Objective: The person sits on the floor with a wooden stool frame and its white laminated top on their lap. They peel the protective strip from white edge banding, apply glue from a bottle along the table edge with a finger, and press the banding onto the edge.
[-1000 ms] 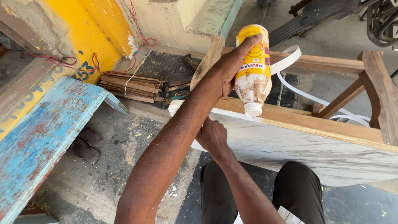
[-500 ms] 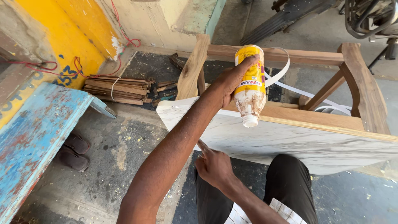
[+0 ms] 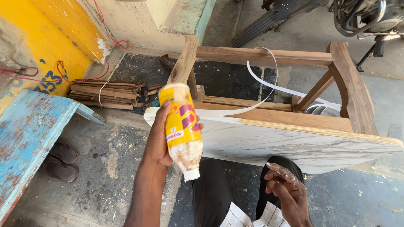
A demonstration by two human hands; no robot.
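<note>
The left hand [image 3: 162,141] is wrapped around a yellow glue bottle [image 3: 182,126], fingers closed on its body, and holds it tilted with the nozzle pointing down and toward the person; the lower part of the bottle is smeared with dried whitish glue. Just beyond this hand and to its right lies a white marbled panel [image 3: 286,145], its edge topped by a strip of bare wood, resting on a wooden frame [image 3: 269,55] that stands farther away. A thin white edging strip [image 3: 269,80] loops up over the frame and runs down along the panel's top edge. The right hand [image 3: 288,191] hangs lower, near the person's knee, empty and loosely open with the fingers [image 3: 281,171] curled and coated in shiny glue; it touches nothing. Below both hands are dark trousers [image 3: 214,193]. To the left of the left hand sits a worn blue painted surface [image 3: 29,134], with a pair of dark sandals [image 3: 59,162] on the concrete floor beside it. Farther away on that side lies a tied bundle of wooden slats [image 3: 105,93] beneath a yellow wall [image 3: 50,38].
</note>
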